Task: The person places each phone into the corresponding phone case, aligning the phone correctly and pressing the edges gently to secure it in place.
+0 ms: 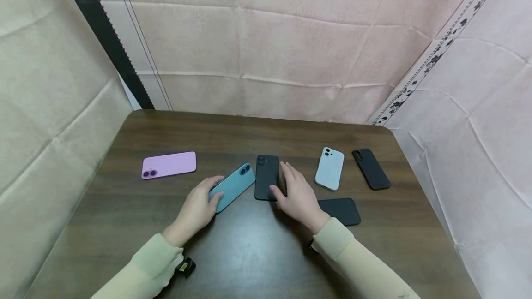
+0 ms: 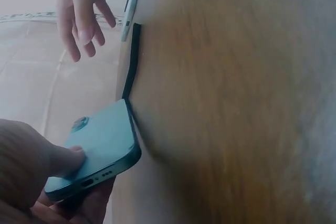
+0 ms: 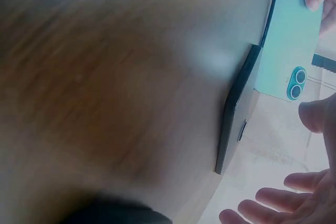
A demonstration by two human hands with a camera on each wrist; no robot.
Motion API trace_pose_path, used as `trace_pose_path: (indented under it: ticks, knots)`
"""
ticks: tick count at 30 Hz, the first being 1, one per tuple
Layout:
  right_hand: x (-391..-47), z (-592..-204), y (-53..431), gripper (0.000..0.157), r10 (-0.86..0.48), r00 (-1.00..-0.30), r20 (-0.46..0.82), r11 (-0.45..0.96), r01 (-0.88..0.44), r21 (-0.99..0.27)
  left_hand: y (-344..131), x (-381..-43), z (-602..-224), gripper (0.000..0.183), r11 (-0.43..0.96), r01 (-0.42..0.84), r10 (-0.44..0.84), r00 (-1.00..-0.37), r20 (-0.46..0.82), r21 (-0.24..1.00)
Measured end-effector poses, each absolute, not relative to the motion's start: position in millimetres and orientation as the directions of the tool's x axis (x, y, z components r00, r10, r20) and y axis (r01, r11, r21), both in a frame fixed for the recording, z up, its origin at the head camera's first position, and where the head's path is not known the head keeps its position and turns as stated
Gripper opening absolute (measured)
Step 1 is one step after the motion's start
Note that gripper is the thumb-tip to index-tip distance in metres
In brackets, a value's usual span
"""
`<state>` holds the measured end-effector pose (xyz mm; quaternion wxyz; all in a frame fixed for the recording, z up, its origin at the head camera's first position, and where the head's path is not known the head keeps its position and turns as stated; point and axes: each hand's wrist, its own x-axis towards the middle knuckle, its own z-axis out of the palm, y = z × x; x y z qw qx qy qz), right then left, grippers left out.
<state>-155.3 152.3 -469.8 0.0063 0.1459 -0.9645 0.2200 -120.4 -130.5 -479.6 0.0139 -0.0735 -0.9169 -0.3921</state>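
Note:
Between thumb and fingers, my left hand [image 1: 197,204] grips a teal phone [image 1: 234,187] by its lower end. Its two-lens camera end points up and right, and the left wrist view shows the phone [image 2: 107,135] tilted, its near end raised off the table. Just right of it lies a black phone [image 1: 265,179], back up, with its camera end away from me. Over that phone's right edge hovers my right hand [image 1: 299,200], fingers spread and holding nothing. In the right wrist view the right hand [image 3: 310,198] is apart from the black phone [image 3: 239,114].
A purple phone [image 1: 169,165] lies at the left of the brown table [image 1: 124,225]. To the right are a light blue phone [image 1: 329,169], a black phone [image 1: 371,169] and a dark phone [image 1: 342,211] partly behind the right wrist. Pale cloth [image 1: 291,45] hangs around the table.

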Motion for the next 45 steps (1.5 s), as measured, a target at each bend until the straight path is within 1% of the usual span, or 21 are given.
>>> trace_pose_path:
  ticks: [5, 11, 17, 22, 26, 30, 34, 40, 45]
  knots:
    - [-156, -467, 148, 0.070, -0.265, -0.961, 0.073, 0.836, -0.267, -0.479, -128, -117, -477, 0.042, 0.645, 0.155, 0.101, -0.988, 0.117, 0.749]
    - [-157, -465, 143, 0.064, -0.247, -0.967, 0.066, 0.756, -0.235, -0.611, -120, -116, -472, 0.040, 0.555, 0.161, 0.083, -0.987, 0.138, 0.816]
    - [-161, -458, 140, 0.055, -0.248, -0.969, 0.008, 0.549, -0.147, -0.823, -113, -116, -465, 0.038, 0.418, 0.098, 0.079, -0.994, 0.072, 0.903]
    - [-162, -455, 139, 0.050, -0.254, -0.964, -0.077, 0.423, -0.039, -0.905, -110, -114, -461, 0.036, 0.357, 0.055, 0.076, -0.997, 0.029, 0.932]
    - [-164, -453, 138, 0.050, -0.295, -0.948, -0.123, 0.253, 0.047, -0.966, -105, -112, -461, 0.035, 0.300, 0.036, 0.069, -0.997, 0.016, 0.953]
    - [-164, -449, 138, 0.047, -0.309, -0.934, -0.180, 0.123, 0.148, -0.981, -99, -112, -464, 0.035, 0.262, 0.010, 0.067, -0.998, -0.008, 0.965]
    - [-164, -446, 137, 0.042, -0.287, -0.930, -0.230, 0.061, 0.221, -0.973, -95, -113, -466, 0.035, 0.252, -0.002, 0.063, -0.998, -0.019, 0.968]
    - [-165, -448, 134, 0.032, -0.286, -0.926, -0.247, 0.056, 0.241, -0.969, -95, -112, -467, 0.037, 0.265, -0.013, 0.038, -0.999, -0.024, 0.964]
    - [-164, -450, 133, 0.031, -0.275, -0.931, -0.240, 0.056, 0.233, -0.971, -94, -110, -468, 0.037, 0.262, -0.023, 0.027, -0.999, -0.031, 0.965]
